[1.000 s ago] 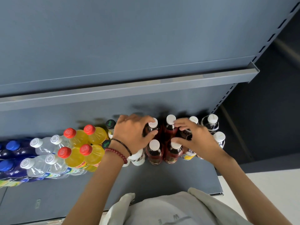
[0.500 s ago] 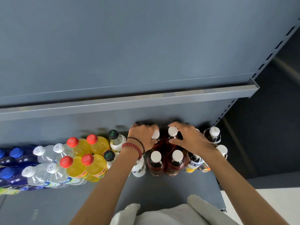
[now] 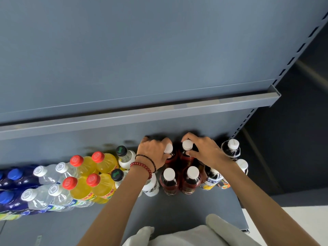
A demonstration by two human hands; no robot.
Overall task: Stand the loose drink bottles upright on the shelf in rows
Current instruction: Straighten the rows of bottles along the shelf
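Note:
Upright bottles stand in rows on the grey shelf (image 3: 177,210). My left hand (image 3: 153,151) grips the neck of a back-row red drink bottle (image 3: 168,150) with a white cap. My right hand (image 3: 206,153) wraps the neighbouring back-row red bottle (image 3: 187,146), fingers around its white cap and neck. Two more red bottles (image 3: 169,181) (image 3: 192,180) stand in front of them, untouched. My right wrist covers part of a labelled dark bottle (image 3: 212,176).
To the left stand yellow bottles with red caps (image 3: 83,189), clear water bottles (image 3: 44,176), blue bottles (image 3: 12,178) and green-capped bottles (image 3: 124,155). Dark bottles with white caps (image 3: 232,150) stand at the right end. An upper shelf edge (image 3: 159,110) overhangs. A white cloth bag (image 3: 186,235) lies at the front.
Both hands have reached further back over the red bottles, from the front pair toward the back pair. The view has tilted so the shelf sits lower in frame.

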